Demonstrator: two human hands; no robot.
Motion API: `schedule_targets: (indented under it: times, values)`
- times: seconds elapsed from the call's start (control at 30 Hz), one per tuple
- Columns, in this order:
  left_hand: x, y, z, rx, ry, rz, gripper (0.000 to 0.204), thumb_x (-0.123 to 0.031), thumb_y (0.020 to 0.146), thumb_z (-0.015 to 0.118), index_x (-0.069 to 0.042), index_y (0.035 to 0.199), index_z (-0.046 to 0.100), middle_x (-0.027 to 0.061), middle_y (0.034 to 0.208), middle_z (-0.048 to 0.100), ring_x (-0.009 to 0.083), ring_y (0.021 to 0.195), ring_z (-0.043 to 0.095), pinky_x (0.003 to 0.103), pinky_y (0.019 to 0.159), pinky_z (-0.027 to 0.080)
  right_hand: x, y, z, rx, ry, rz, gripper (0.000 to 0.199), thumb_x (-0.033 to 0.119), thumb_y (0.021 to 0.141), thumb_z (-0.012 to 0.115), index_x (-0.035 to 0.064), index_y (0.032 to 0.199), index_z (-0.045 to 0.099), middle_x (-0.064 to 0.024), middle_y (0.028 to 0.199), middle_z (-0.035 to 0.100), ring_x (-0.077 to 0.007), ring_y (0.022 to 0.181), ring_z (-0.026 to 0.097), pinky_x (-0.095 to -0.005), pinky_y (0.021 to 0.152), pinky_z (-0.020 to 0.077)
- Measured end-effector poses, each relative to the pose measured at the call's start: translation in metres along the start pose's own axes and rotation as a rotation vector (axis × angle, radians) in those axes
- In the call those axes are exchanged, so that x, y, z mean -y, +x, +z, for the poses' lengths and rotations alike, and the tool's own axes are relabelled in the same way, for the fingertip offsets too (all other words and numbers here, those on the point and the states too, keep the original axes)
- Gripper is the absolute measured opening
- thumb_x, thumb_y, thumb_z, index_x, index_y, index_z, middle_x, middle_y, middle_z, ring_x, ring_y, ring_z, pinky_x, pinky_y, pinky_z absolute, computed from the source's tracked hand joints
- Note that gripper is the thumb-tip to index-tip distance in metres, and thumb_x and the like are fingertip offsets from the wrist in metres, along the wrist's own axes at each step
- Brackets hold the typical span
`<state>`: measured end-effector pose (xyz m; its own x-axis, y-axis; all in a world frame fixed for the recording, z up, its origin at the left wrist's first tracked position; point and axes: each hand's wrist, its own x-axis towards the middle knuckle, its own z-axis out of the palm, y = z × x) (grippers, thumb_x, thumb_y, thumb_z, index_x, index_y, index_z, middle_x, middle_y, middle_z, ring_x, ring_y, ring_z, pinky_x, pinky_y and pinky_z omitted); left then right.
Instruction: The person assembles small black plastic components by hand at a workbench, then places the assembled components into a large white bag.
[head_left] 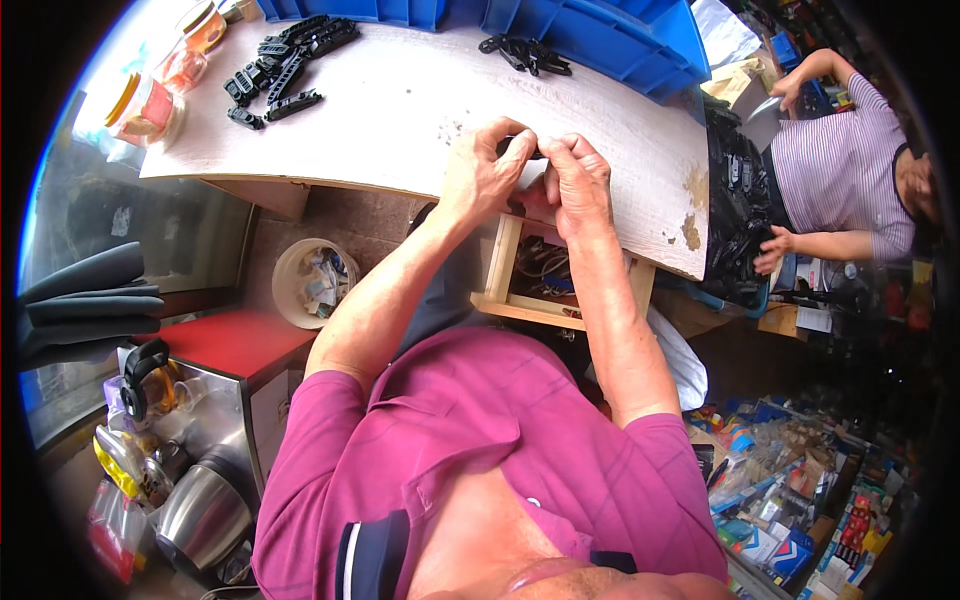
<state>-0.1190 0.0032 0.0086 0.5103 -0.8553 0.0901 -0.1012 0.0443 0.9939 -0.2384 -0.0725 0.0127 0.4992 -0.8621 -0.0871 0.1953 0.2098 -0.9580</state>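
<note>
My left hand (483,170) and my right hand (580,183) meet over the front edge of the pale worktable (400,125). Thumbs and fingertips of both are pinched together around a small black part (540,149), mostly hidden by the fingers. On the far left of the tabletop lies a pile of black plastic parts (285,68), long and jointed-looking. A smaller heap of black parts (525,55) sits farther back, beyond my hands. Below my hands, an open wooden drawer (497,260) holds cables and small items.
Blue plastic bins (620,45) line the table's back edge. Jars (140,105) stand at the left end. A white bucket (285,285) of scraps is below, beside a red-topped cabinet (235,335). At right, another person (840,165) is beside a heap of black parts (735,200).
</note>
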Motion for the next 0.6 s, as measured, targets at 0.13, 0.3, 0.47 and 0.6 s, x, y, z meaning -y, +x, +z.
schedule_targets:
  times: [0.13,0.3,0.47,0.6]
  values:
    - [0.005,0.001,0.0,-0.117,0.084,0.096,0.023,-0.023,0.09,0.062,-0.001,0.097,0.068,0.0132,0.082,0.07,0.0199,0.078,0.067,0.033,0.073,0.051,0.004,0.001,0.006,-0.01,-0.059,0.041,0.015,0.016,0.083,0.072,0.0101,0.077,0.06,0.0053,0.051,0.048,-0.0035,0.04,0.036,-0.0218,0.039,0.0275]
    - [0.018,0.009,-0.011,-0.251,-0.025,0.13,0.015,-0.018,0.091,0.065,-0.004,0.097,0.069,0.0003,0.072,0.063,0.0056,0.062,0.054,0.022,0.055,0.043,0.007,0.01,0.011,-0.023,-0.107,0.087,0.019,0.018,0.084,0.072,0.0077,0.083,0.056,0.0008,0.048,0.045,-0.012,0.039,0.046,-0.0301,0.041,0.048]
    - [0.006,0.013,-0.038,-0.13,-0.327,-0.128,0.025,-0.02,0.089,0.068,-0.003,0.108,0.066,0.0012,0.072,0.062,0.0058,0.059,0.055,0.022,0.052,0.046,0.025,0.037,0.012,-0.145,-0.19,0.186,0.024,0.018,0.083,0.07,0.003,0.094,0.053,-0.002,0.049,0.046,-0.017,0.043,0.056,-0.0408,0.048,0.0586]
    - [0.006,0.012,-0.04,-0.093,-0.28,-0.05,0.033,-0.021,0.083,0.075,-0.003,0.109,0.065,0.0014,0.074,0.062,0.0069,0.058,0.056,0.022,0.052,0.046,0.026,0.072,0.021,-0.229,-0.273,0.188,0.028,0.02,0.083,0.071,0.0021,0.098,0.057,-0.0031,0.051,0.047,-0.0172,0.043,0.057,-0.04,0.047,0.0589]
